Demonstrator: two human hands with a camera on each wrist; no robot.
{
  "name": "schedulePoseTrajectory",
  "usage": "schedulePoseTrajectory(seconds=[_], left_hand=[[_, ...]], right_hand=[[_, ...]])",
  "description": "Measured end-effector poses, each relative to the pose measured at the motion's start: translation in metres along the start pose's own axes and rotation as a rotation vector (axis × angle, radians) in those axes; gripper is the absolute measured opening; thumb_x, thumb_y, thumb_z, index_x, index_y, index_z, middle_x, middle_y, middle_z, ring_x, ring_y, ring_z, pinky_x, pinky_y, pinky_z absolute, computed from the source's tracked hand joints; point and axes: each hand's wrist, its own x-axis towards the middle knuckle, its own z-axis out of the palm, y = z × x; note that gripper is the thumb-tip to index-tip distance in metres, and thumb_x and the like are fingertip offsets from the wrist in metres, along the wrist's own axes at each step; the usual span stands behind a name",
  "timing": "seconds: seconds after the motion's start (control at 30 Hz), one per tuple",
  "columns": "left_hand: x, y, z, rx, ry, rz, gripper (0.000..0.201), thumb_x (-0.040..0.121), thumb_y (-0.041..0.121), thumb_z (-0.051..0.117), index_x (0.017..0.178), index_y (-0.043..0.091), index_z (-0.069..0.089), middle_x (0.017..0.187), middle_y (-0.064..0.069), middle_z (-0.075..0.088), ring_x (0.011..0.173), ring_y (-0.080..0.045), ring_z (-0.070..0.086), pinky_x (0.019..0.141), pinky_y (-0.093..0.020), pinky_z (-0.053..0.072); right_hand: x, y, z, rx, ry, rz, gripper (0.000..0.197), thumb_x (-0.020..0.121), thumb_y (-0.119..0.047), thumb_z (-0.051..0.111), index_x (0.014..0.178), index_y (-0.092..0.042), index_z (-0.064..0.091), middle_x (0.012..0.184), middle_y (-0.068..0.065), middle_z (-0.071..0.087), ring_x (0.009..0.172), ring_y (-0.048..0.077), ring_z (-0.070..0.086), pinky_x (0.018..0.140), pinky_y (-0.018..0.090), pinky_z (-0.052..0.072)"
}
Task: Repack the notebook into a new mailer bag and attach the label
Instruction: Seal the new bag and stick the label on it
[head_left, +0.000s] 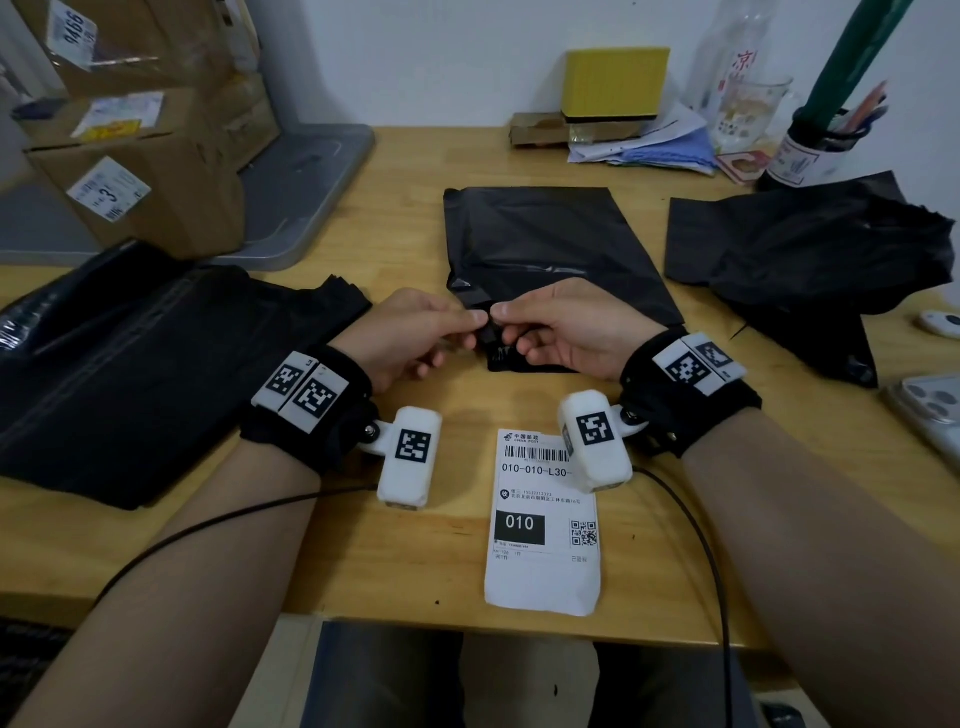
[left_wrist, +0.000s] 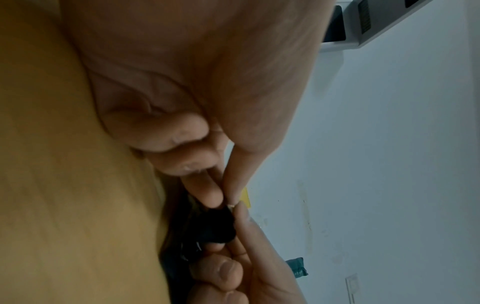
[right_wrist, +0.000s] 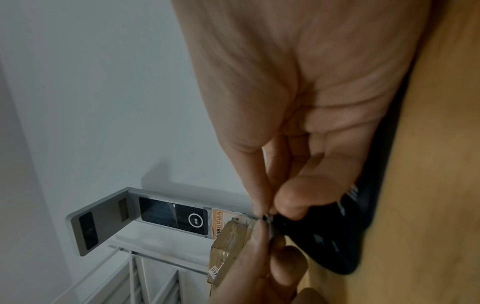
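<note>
A black mailer bag (head_left: 550, 244) lies flat in the middle of the wooden table (head_left: 405, 545), its near end raised off the surface. My left hand (head_left: 415, 332) and right hand (head_left: 566, 327) meet at that near edge, each pinching the black flap (left_wrist: 221, 224) between thumb and forefinger. In the right wrist view the same pinched black flap (right_wrist: 296, 224) shows beside the fingertips. A white shipping label (head_left: 543, 525) with a barcode lies on the table close to me, under my right wrist. The notebook is not visible.
A stack of black mailer bags (head_left: 130, 358) lies to the left, a crumpled black bag (head_left: 810, 249) to the right. Cardboard boxes (head_left: 140, 140) and a grey lid (head_left: 306, 197) stand back left. A yellow box (head_left: 615, 83), papers, a glass and a pen holder line the wall.
</note>
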Motion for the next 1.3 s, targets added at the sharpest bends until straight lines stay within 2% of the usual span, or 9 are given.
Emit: schedulePoseTrajectory(seconds=[0.13,0.37,0.6,0.83,0.9,1.03,1.13,1.2,1.3], left_hand=[[0.001,0.0,-0.001,0.019,0.011,-0.005,0.026,0.092,0.032,0.068,0.072,0.015,0.064,0.067,0.004,0.06,0.045,-0.006,0.042,0.038,-0.018,0.03],[-0.001,0.0,-0.005,0.068,0.003,-0.033,0.022,0.093,0.03,0.067,0.079,0.013,0.064,0.062,0.006,0.06,0.043,-0.006,0.04,0.037,-0.018,0.03],[-0.002,0.0,-0.008,0.082,-0.02,-0.094,0.018,0.093,0.03,0.067,0.09,0.012,0.068,0.072,0.004,0.067,0.044,-0.006,0.042,0.037,-0.017,0.032],[-0.008,-0.002,-0.011,-0.02,-0.005,-0.122,0.018,0.094,0.021,0.066,0.099,0.005,0.071,0.081,-0.003,0.076,0.045,-0.004,0.048,0.036,-0.012,0.033],[-0.01,-0.005,-0.013,-0.068,0.02,-0.127,0.018,0.094,0.019,0.066,0.101,0.004,0.071,0.081,-0.003,0.076,0.046,-0.002,0.047,0.037,-0.01,0.032],[-0.009,-0.014,-0.016,-0.099,0.057,-0.139,0.016,0.092,0.022,0.069,0.094,0.006,0.074,0.095,-0.009,0.067,0.051,-0.003,0.041,0.041,-0.01,0.032],[-0.01,-0.017,-0.016,-0.129,0.091,-0.143,0.017,0.089,0.02,0.073,0.101,0.007,0.072,0.1,-0.012,0.063,0.05,-0.003,0.043,0.041,-0.009,0.034],[-0.011,-0.02,-0.015,-0.149,0.109,-0.136,0.026,0.088,0.018,0.074,0.11,0.005,0.068,0.096,-0.013,0.064,0.049,-0.002,0.043,0.041,-0.008,0.036],[-0.015,-0.023,-0.014,-0.177,0.134,-0.126,0.035,0.087,0.016,0.075,0.118,0.002,0.065,0.08,-0.005,0.06,0.05,-0.003,0.045,0.042,-0.008,0.04]], right_hand=[[0.0,0.0,0.0,0.004,0.011,0.009,0.018,0.094,-0.015,0.07,0.104,-0.001,0.071,0.071,0.005,0.063,0.056,0.008,0.056,0.049,0.017,0.049],[-0.005,0.0,-0.005,0.052,0.024,0.031,0.012,0.094,-0.017,0.07,0.096,-0.004,0.07,0.072,0.005,0.063,0.058,0.01,0.056,0.051,0.018,0.049],[-0.01,0.0,-0.009,0.046,0.028,0.039,0.015,0.093,-0.018,0.071,0.099,-0.004,0.068,0.075,0.006,0.063,0.059,0.013,0.06,0.053,0.021,0.052],[-0.015,-0.002,-0.008,0.089,0.042,0.074,0.017,0.092,-0.016,0.072,0.101,-0.003,0.067,0.079,0.009,0.066,0.063,0.015,0.066,0.056,0.023,0.057],[-0.018,-0.002,-0.007,0.104,0.052,0.074,0.015,0.092,-0.016,0.072,0.099,-0.003,0.067,0.08,0.009,0.066,0.063,0.015,0.067,0.056,0.023,0.057],[-0.025,-0.001,-0.008,0.108,0.065,0.051,0.013,0.093,-0.015,0.071,0.098,-0.003,0.067,0.08,0.01,0.066,0.063,0.015,0.066,0.055,0.022,0.056],[-0.03,0.0,-0.008,0.105,0.081,0.049,0.013,0.093,-0.015,0.071,0.097,-0.003,0.067,0.079,0.009,0.066,0.062,0.015,0.066,0.055,0.022,0.056],[-0.033,0.0,-0.007,0.112,0.091,0.045,0.013,0.093,-0.015,0.071,0.097,-0.003,0.067,0.08,0.009,0.066,0.063,0.016,0.066,0.055,0.023,0.056],[-0.037,0.001,-0.006,0.126,0.112,0.04,0.013,0.094,-0.014,0.07,0.096,-0.003,0.067,0.08,0.01,0.066,0.066,0.018,0.068,0.059,0.025,0.058]])
